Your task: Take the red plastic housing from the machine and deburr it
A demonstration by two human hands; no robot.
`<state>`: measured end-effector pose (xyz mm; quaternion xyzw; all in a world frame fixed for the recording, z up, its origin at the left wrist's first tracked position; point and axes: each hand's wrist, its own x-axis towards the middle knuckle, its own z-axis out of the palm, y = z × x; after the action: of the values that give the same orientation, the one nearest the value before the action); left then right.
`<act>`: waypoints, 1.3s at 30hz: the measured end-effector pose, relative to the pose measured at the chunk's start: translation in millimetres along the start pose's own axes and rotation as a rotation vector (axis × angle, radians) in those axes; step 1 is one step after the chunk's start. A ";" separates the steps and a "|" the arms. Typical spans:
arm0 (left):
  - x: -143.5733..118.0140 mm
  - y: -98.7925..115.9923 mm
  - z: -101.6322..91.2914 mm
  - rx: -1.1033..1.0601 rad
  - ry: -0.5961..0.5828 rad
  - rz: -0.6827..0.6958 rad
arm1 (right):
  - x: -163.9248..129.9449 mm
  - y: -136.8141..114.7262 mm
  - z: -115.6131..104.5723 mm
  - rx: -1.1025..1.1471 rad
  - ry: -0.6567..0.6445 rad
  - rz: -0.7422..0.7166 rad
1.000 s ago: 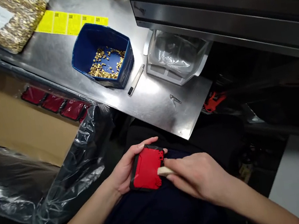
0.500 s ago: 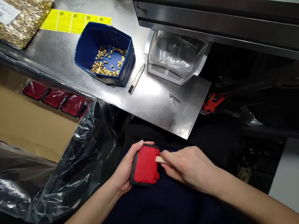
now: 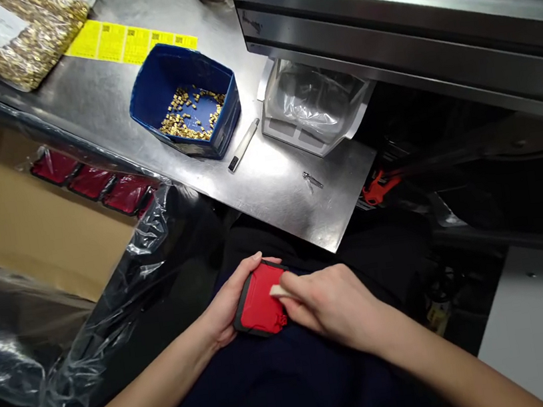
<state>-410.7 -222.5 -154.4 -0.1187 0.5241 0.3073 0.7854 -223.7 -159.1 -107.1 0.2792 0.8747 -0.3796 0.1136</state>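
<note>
My left hand (image 3: 225, 307) cups a red plastic part with a black rim (image 3: 258, 303) over my lap, fingers wrapped round its far and left edges. My right hand (image 3: 329, 306) grips a small pale stick-like tool (image 3: 278, 291), whose tip rests on the part's red face near its right side. Most of the tool is hidden inside my fist.
A steel table (image 3: 275, 196) carries a blue bin of small brass pieces (image 3: 186, 108), a pen-like tool (image 3: 244, 145), a clear-bagged tray (image 3: 313, 106), a small metal bit (image 3: 311, 181), yellow labels (image 3: 127, 42) and a bag of brass pieces (image 3: 10, 35). A cardboard box (image 3: 26, 224) at left holds red parts (image 3: 91, 181) under plastic film.
My right hand has slid left, carrying the tool tip from the part's right edge onto its red face. The left hand keeps hold of the part, now covered more by the right hand.
</note>
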 end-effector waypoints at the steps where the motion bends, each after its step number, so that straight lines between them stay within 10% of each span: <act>1: 0.2 -0.1 -0.3 0.002 0.000 0.003 | 0.1 0.6 -1.1 0.018 -0.011 0.015; 39: 4.5 0.7 -4.4 0.015 -0.035 -0.020 | 11.1 5.9 -14.8 0.147 -0.093 0.125</act>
<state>-413.2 -222.5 -160.2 -0.1126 0.5114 0.2977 0.7982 -229.2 -140.6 -105.0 0.3228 0.8191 -0.4475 0.1566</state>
